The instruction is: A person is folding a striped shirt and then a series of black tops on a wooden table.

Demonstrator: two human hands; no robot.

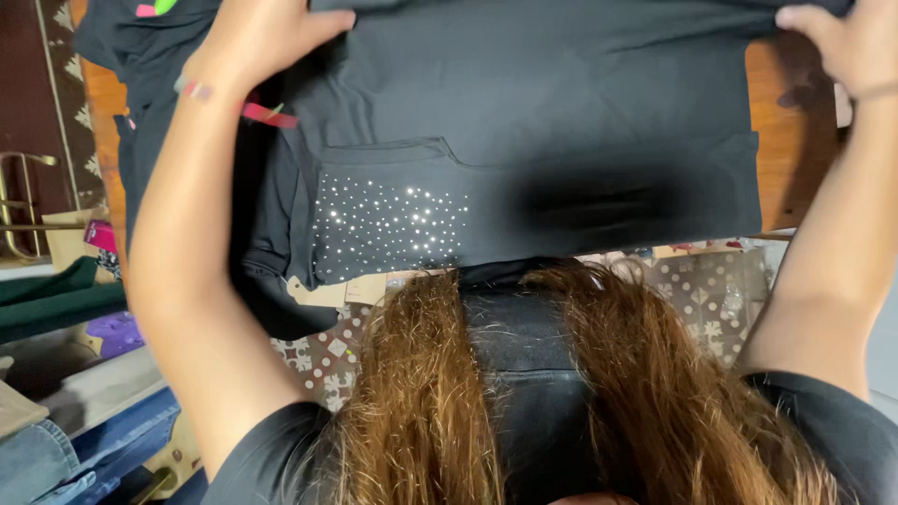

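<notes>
A black garment (561, 112) lies spread over a wooden table (795, 159), with a patch of small silver studs (388, 224) near its front left edge. My left hand (257, 37) presses flat on the garment's far left part, fingers spread toward the right. At the top right, my right hand (842, 42) grips the garment's far right edge between thumb and fingers. A paper tag (323, 292) hangs at the garment's near edge. My long brown hair (608, 393) falls across the lower middle of the view.
More dark clothes (140, 56) with pink and green tags lie at the table's left end. A patterned floor (318, 360) shows below the table edge. Folded denim (56, 458) and green fabric (47, 290) sit at lower left beside a metal rack (19, 206).
</notes>
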